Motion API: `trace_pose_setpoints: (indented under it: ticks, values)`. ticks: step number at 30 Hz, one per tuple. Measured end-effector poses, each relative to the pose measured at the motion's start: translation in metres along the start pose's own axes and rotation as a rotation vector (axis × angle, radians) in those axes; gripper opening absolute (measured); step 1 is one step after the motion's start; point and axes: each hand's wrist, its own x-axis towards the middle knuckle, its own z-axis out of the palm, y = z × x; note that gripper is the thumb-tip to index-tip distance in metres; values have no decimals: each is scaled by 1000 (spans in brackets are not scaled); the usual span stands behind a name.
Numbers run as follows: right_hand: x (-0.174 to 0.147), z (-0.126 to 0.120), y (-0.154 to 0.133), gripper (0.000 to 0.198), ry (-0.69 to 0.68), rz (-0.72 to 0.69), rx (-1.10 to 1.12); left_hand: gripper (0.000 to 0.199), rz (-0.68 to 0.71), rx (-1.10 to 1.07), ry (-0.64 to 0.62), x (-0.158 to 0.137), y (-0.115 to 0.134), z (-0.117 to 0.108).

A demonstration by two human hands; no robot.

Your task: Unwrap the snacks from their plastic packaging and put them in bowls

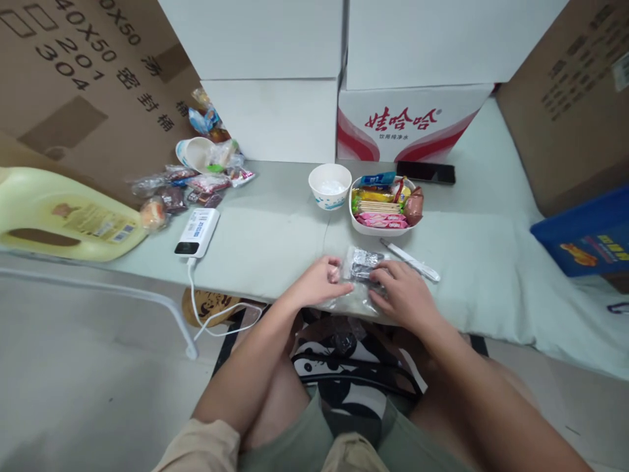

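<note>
A small dark snack in a clear wrapper [364, 262] lies near the front edge of the cloth-covered table. At its left is my left hand [319, 282], fingers curled on thin clear plastic and thumb stretched toward the snack. My right hand [405, 295] touches the packet's right side with its fingertips, its fingers bent but apart. Loose clear film [361, 298] spreads between both hands. Just behind the right hand lies a slim white utility knife [411, 261], at a slant.
A white bowl [361, 227] of wrapped snacks and sticks stands behind, beside a paper cup [330, 187]. A black phone [426, 172] lies near the boxes [413, 124]. Leftward are a white power bank [197, 233] with cable, packaged snacks [209, 183] and a yellow jug [73, 216].
</note>
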Motion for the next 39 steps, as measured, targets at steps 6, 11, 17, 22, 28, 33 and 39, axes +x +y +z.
trace_pose_setpoints:
  ticks: [6,11,17,22,28,33,39]
  values:
    - [6,12,2,49,3,45,163,31,52,-359,-236,4,5,-7]
    - [5,11,10,47,23,79,515,50,-8,-691,-467,5,9,-15]
    - [-3,3,18,41,-25,261,843,13,-158,-742,-223,17,2,-18]
    - [-20,-30,19,41,175,312,737,9,-277,-816,257,29,-9,-17]
    - [53,-60,32,41,387,161,237,8,-321,-872,325,33,-3,-20]
    - [132,-49,51,52,86,148,-8,11,-335,-829,310,33,6,-17]
    - [67,-46,26,35,320,129,92,12,-359,-865,315,30,7,-22]
